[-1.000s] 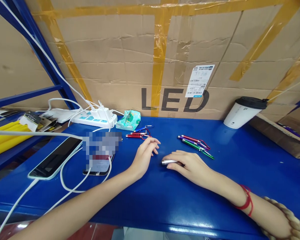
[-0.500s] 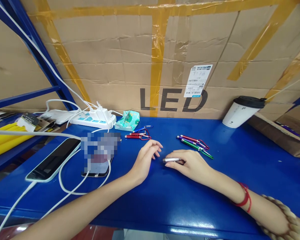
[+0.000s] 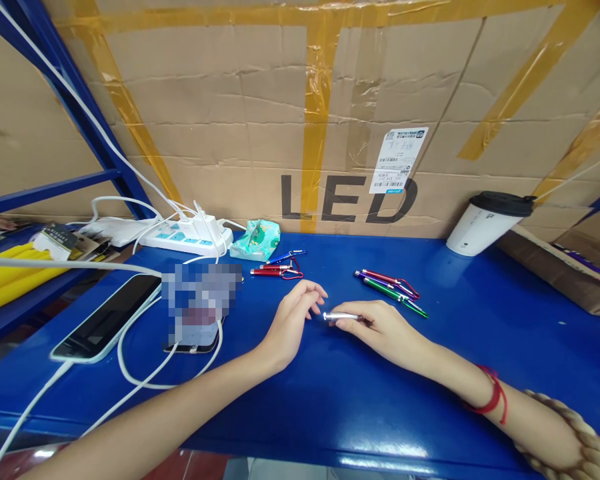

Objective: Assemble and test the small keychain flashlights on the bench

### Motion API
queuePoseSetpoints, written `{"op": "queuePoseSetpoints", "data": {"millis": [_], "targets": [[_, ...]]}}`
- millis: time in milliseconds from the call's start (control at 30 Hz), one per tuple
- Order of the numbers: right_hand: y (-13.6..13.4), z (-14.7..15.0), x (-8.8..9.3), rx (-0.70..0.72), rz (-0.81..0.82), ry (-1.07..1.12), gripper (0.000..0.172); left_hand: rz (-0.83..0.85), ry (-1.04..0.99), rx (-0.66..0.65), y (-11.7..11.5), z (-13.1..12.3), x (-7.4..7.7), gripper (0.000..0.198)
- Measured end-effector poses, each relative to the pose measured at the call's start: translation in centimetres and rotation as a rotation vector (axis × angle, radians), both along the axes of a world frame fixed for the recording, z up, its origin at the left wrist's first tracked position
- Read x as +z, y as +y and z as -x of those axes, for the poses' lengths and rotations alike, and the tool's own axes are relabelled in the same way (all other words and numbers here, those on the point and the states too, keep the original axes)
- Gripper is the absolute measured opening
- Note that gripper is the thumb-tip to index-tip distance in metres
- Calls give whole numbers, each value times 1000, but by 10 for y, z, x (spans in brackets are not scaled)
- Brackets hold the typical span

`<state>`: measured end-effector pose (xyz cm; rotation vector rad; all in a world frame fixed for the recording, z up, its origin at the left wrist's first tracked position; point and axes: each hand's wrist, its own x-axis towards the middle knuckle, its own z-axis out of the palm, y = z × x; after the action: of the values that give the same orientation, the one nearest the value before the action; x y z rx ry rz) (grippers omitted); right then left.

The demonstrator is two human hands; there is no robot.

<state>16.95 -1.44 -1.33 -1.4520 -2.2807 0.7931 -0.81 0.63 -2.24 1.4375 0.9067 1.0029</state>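
My right hand pinches a small silver penlight between thumb and fingers, its bright end pointing left toward my other hand. The far end of that penlight is hidden in the palm. My left hand rests on its edge just left of it, fingers loosely curved and apart, holding nothing. Beyond the right hand lies a group of penlights: a red one, a purple one and a green one, with a carabiner clip. Behind the left hand are two red penlights and a blue one.
Two phones, one black-screened, lie at left among white cables. A white power strip and a teal tissue pack sit near the cardboard box. At right stand a lidded paper cup and an open carton.
The silver penlight has shifted slightly in my right hand, with the thumb drawn back and more of its barrel showing. My left hand has hardly moved.
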Motion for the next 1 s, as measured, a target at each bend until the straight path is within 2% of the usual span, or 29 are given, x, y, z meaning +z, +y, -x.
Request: {"op": "queuePoseSetpoints", "data": {"millis": [333, 700, 1000], "targets": [[-2, 2, 3, -53, 44, -18, 52, -4, 4, 7, 0, 0, 0, 20], [-2, 1, 1, -19, 2, -5, 58, -2, -3, 5, 0, 0, -1, 20], [0, 1, 1, -13, 7, 1, 55, -2, -5, 10, 0, 0, 0, 20]]}}
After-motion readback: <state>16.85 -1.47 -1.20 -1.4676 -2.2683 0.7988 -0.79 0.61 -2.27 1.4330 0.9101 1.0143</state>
